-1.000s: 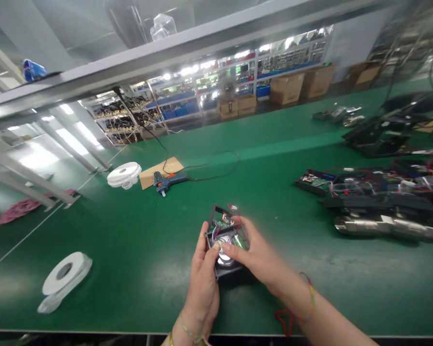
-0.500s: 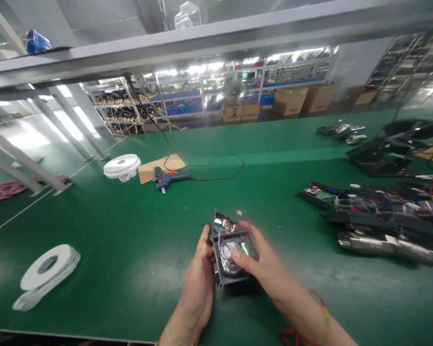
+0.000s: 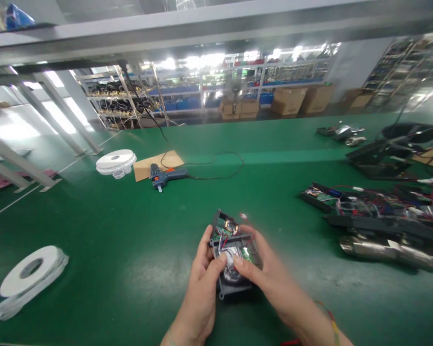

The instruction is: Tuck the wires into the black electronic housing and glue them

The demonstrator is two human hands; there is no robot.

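Between my hands is a black plastic housing with an open top, showing a green circuit board, thin wires and a clear-wrapped part inside. My left hand grips its left side, the thumb pressing on the wrapped part. My right hand wraps round the right side, its thumb beside the other one on the same part. A small white connector on a red wire sticks out past the far right edge of the housing. The undersides of the housing and most of my fingers are hidden.
A glue gun lies on cardboard, its cord looping right. White rolls lie to the left. At right are wired black housings and a metallic cylinder. A grey beam crosses above the green table.
My left thumb has come over the housing's edge onto the wrapped part, next to my right thumb. The view has shifted slightly, moving the left-hand rolls toward the left edge.
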